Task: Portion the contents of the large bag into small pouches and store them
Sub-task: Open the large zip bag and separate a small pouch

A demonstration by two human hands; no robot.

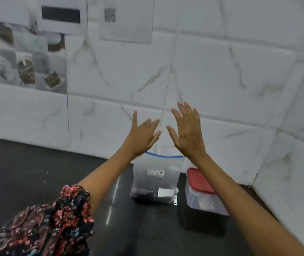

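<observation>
Our left hand (142, 134) and right hand (188, 133) are raised above the counter (36, 172), fingers spread, grasping nothing. The large bag (155, 179) stands upright below them, blue zip strip on top, just beside a red-lidded container (202, 191). Portioning looks unstarted to us; next we likely lower both hands and open the zip.

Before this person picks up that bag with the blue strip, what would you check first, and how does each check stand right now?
1. Left hand free: ok, fingers spread, holding nothing.
2. Right hand free: ok, open too.
3. Bag standing upright on the counter: ok.
4. Bag's blue zip strip sealed: cannot tell.
5. Red-lidded container beside the bag, lid on: ok.
6. Small pouches ready: cannot tell, none in view.
</observation>
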